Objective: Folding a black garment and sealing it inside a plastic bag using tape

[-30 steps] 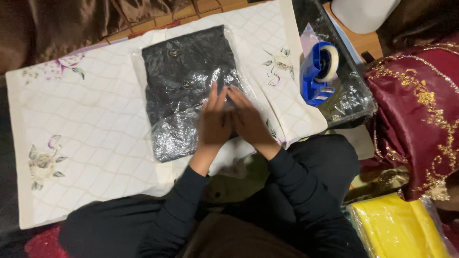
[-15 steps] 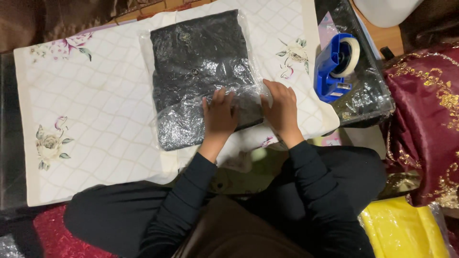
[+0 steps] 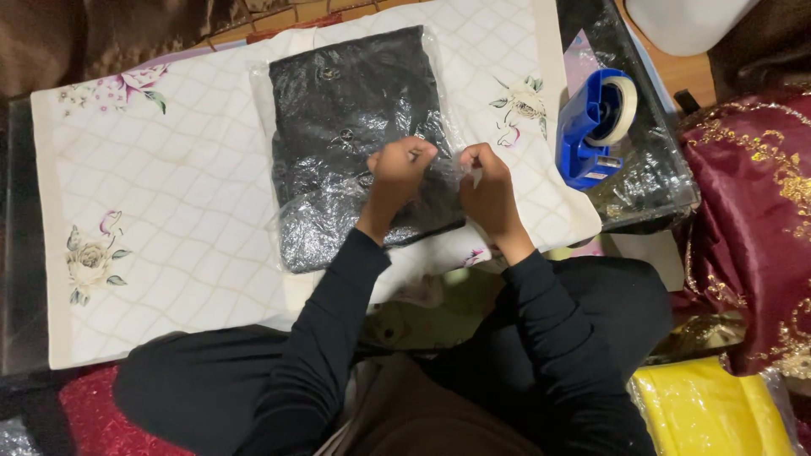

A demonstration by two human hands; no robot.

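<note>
Both hands are closed in pinches on the clear plastic of the packet (image 3: 359, 135), which holds folded black cloth: left hand (image 3: 399, 173) at its right middle, right hand (image 3: 488, 181) at the loose edge. The packet lies on the white floral cloth (image 3: 169, 211) covering the counter. Doing this well likely means keeping the film taut and flat. Its long axis runs away from the person, tilted slightly left. A blue tape dispenser (image 3: 596, 127) sits to the right.

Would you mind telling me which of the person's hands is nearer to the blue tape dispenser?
Right. The right hand pinches the bag's plastic beside the blue tape dispenser; the left hand is farther off, over the bagged black garment.
</note>
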